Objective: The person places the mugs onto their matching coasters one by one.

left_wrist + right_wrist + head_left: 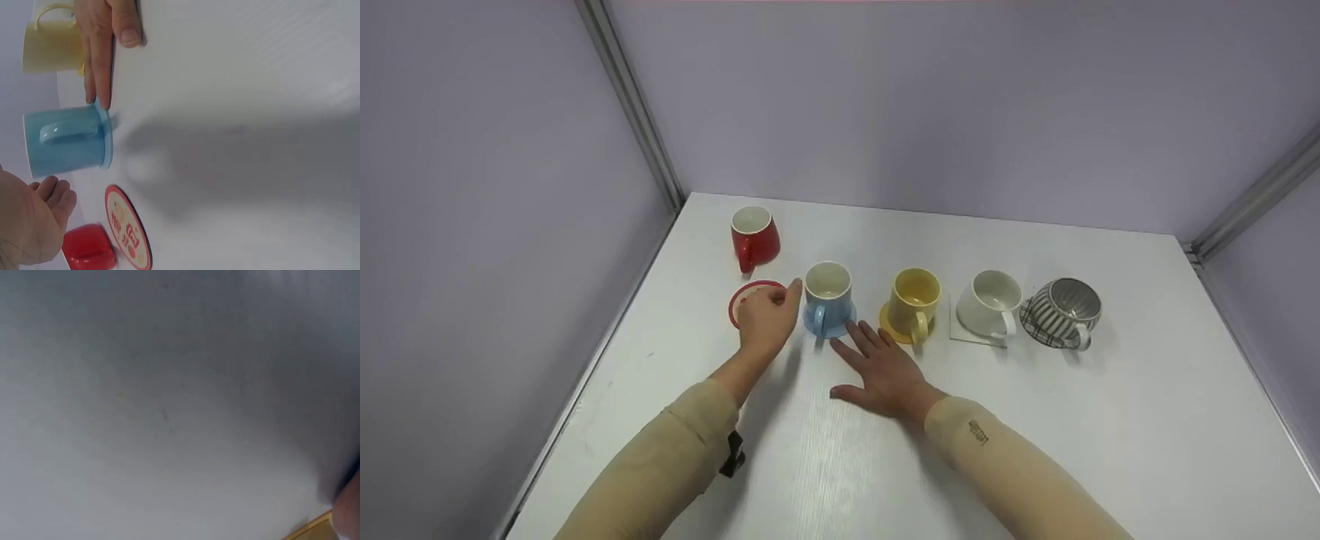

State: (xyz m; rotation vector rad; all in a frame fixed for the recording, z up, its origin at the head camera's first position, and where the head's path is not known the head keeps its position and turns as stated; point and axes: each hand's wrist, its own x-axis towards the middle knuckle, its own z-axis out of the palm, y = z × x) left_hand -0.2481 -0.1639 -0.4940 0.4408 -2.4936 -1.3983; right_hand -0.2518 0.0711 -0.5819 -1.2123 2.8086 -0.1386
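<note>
Beside the light blue mug [838, 294], my left hand [767, 322] hovers over the red-rimmed coaster [126, 226], its fingers loosely bent and holding nothing. A small gap shows between those fingers and the mug in the left wrist view. The mug stands upright on a blue coaster [842, 328], handle toward me. With fingers spread, my right hand [887, 376] lies palm down on the table, fingertips at the blue coaster's near right edge. Only a sliver of a hand [350, 512] shows in the right wrist view.
Behind the red-rimmed coaster stands a red mug [761, 244], off any coaster. Rightward are a yellow mug [910, 311] on a yellow coaster [886, 324], a white mug [979, 311] on a square coaster [964, 332] and a striped mug [1050, 315] on a dark-patterned coaster [1030, 324]. Walls enclose the table.
</note>
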